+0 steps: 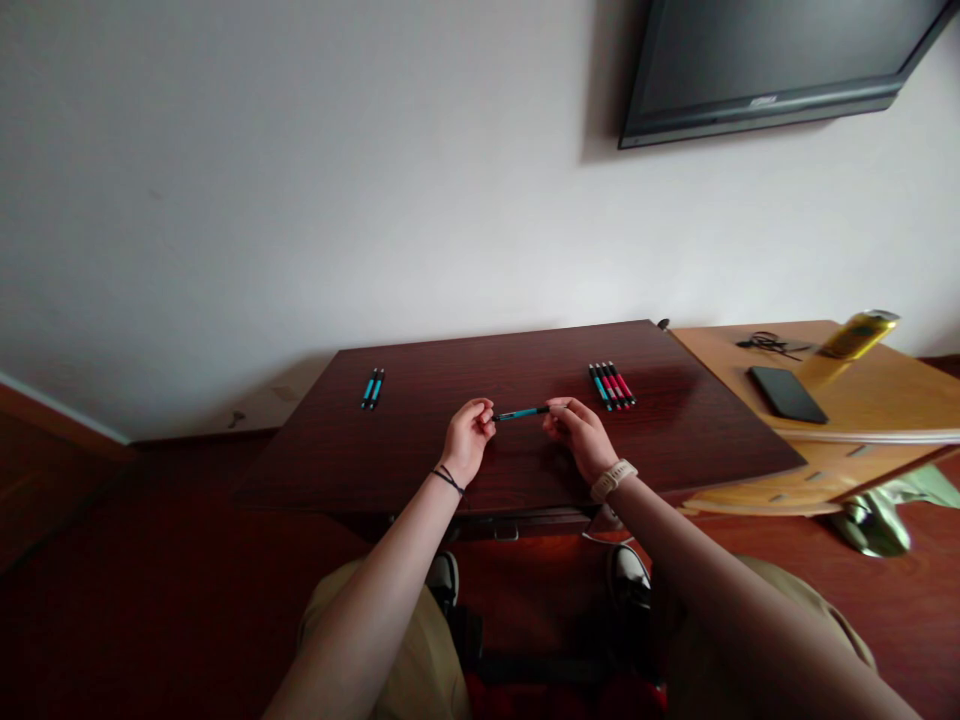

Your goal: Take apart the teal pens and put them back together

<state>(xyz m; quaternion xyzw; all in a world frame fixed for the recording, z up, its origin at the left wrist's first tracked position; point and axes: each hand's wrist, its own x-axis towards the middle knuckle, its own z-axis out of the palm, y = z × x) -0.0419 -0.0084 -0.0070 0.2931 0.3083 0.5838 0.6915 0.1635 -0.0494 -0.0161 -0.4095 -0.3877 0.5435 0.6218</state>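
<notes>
No writing can be read anywhere here; the small mark on the lower edge of the dark flat television screen (772,60) on the white wall is too blurred to make out.

At the left of the dark reddish-brown wooden table (420,460) lie two slim blue-and-black pens (372,388), side by side and touching, well apart from the hands.

The left hand (466,440) comes up from the lower middle with the forearm straight and a thin dark band at the wrist. Its fingers are curled in, and the fingertips pinch the left end of a slim blue-and-black pen (522,412). That pen is held level just above the tabletop, near the middle of the table, spanning the gap between the two hands.

The right hand (579,436) reaches in from the lower right, a pale wristwatch (613,479) on its wrist, fingers likewise closed, gripping the pen's right end.

Just right of that hand lies a row of slim blue and red pens (612,385), packed close together on the table.

Further right, a lighter yellowish wooden desk (870,400) adjoins the table, carrying a black flat phone (787,393), a tangled black cord (769,344) and a yellow metal can (858,334).
</notes>
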